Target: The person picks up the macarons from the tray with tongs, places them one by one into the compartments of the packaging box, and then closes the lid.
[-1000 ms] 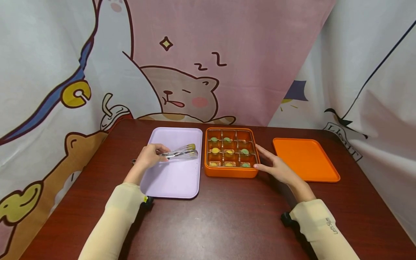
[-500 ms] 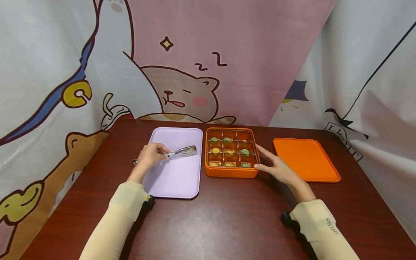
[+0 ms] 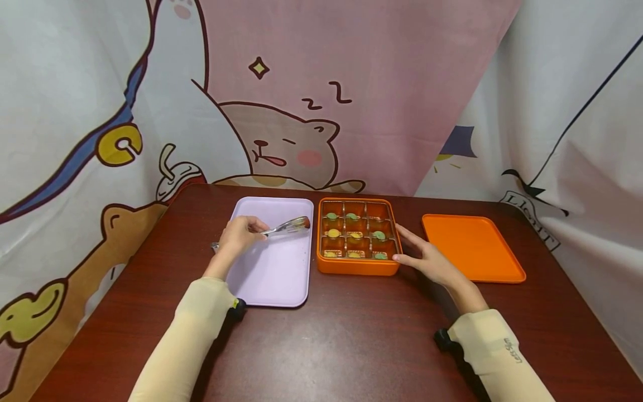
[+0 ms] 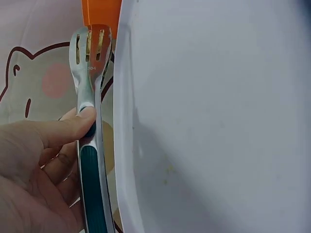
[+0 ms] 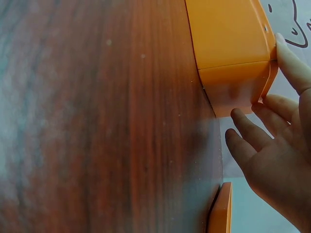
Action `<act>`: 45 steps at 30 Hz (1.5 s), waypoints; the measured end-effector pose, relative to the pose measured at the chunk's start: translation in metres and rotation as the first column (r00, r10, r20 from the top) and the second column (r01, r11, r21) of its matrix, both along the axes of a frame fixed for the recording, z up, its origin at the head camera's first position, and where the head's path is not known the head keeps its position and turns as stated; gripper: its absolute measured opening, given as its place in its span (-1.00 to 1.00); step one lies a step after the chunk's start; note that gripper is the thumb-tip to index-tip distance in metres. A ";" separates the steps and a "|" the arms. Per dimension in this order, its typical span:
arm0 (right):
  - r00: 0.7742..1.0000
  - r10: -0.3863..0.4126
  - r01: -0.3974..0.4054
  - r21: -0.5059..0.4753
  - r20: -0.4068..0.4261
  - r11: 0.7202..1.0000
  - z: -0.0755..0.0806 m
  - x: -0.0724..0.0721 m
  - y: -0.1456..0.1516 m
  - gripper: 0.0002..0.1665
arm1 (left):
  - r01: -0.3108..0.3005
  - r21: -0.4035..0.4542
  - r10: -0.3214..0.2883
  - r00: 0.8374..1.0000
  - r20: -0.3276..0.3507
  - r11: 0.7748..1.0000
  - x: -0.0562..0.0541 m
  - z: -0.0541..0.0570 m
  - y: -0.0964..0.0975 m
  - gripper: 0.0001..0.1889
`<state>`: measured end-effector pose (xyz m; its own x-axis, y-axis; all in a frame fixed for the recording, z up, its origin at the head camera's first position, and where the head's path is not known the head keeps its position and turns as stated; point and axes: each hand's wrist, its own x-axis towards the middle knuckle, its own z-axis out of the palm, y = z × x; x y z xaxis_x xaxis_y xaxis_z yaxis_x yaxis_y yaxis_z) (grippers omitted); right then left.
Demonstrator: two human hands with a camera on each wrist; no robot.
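My left hand grips slotted metal serving tongs above the lilac tray, their head pointing right toward the box. In the left wrist view the thumb presses the tongs' dark green grip, and something yellowish shows through the slots; I cannot tell what it is. An orange box stands right of the tray, its clear divided insert holding small green and yellow pieces. The far right compartment shows no piece. My right hand touches the box's right side with extended fingers, thumb at the near corner.
A flat orange lid lies on the dark wooden table, right of the box. A printed cloth hangs along the table's far edge and sides.
The tongs' two arms have come together from a wider spread. My left hand has moved slightly right and away from me, bringing the tongs' head nearer the box. The right hand stays put.
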<state>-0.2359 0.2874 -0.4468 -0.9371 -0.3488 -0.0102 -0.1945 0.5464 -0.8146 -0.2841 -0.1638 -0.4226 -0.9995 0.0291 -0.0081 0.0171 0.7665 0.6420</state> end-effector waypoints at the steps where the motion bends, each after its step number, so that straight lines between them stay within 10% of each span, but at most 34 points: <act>1: 1.000 0.000 0.000 -0.002 0.001 1.000 0.000 0.000 0.000 -0.06 | -0.003 0.001 0.003 1.000 -0.004 1.000 0.000 0.001 0.001 -0.85; 45: 1.000 0.005 -0.005 -0.011 -0.006 1.000 0.000 0.000 -0.001 -0.06 | 0.119 0.089 -0.103 0.981 -0.167 0.989 -0.017 0.033 0.075 -0.78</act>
